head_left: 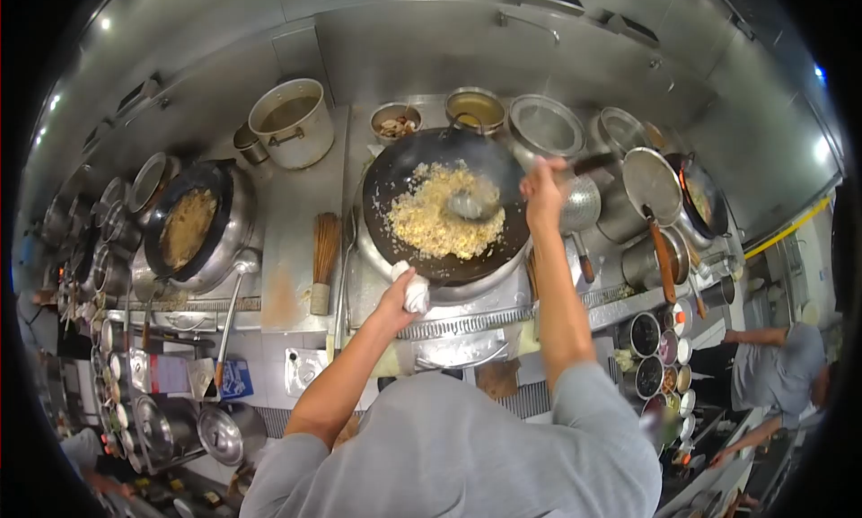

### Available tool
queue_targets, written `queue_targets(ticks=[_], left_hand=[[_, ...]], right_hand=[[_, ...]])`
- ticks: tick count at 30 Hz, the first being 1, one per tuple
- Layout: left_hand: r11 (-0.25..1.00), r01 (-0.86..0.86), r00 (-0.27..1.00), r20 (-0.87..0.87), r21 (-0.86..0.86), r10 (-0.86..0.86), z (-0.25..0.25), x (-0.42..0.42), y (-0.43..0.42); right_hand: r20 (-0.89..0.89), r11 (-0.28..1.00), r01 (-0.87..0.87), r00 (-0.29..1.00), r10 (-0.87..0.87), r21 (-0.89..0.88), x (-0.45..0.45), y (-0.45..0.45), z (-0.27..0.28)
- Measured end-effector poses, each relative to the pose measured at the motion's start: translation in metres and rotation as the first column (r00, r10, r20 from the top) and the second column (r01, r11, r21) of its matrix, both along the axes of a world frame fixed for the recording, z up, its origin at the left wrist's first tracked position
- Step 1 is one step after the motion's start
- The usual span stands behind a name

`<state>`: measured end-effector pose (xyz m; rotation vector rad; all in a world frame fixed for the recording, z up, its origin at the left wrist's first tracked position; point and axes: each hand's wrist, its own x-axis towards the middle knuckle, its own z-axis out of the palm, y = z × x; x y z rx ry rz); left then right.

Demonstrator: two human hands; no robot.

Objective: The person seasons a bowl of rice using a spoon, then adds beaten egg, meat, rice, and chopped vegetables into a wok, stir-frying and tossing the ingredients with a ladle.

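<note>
A large black wok [382, 172] sits on the burner straight ahead, holding fried rice [431, 217] with yellow bits that look like egg. My left hand [400, 301] is closed around a folded white cloth [417, 289] at the wok's near rim. The metal bowl of a ladle [474, 204] is down in the rice, blurred by motion. Over the wok's right edge, my right hand [542, 193] grips the ladle's handle, whose dark end sticks out to the right. Faint steam hangs above the wok.
A bamboo brush [324, 258] lies left of the wok, near a second wok of food [189, 226]. Behind stand a tall pot [292, 123] and metal bowls [476, 109]. At right are strainers [579, 204], seasoning containers [646, 374] and another person [777, 370].
</note>
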<state>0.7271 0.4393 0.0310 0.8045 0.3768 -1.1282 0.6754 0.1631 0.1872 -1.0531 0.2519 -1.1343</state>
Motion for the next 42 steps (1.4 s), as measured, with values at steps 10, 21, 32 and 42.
queue_targets(ticks=[10,21,32,42], left_hand=[[0.974,-0.104,0.969,0.24,0.2,0.054,0.057,-0.039,0.009],[0.985,-0.162,0.965,0.219,0.064,0.145,0.04,-0.059,0.061],[0.981,-0.093,0.969,0.243,0.168,0.05,0.062,-0.077,0.079],[0.926,-0.253,0.887,0.45,0.279,0.107,0.041,-0.073,0.073]], right_hand=[[0.104,0.993,-0.061,0.992,0.071,-0.098,0.01,0.083,0.033],[0.157,0.994,-0.054,0.985,0.068,-0.092,-0.046,0.115,0.056],[0.039,0.988,-0.086,0.995,0.092,-0.126,-0.086,0.093,0.063],[0.178,0.989,-0.024,0.983,0.05,-0.146,-0.069,0.049,0.091]])
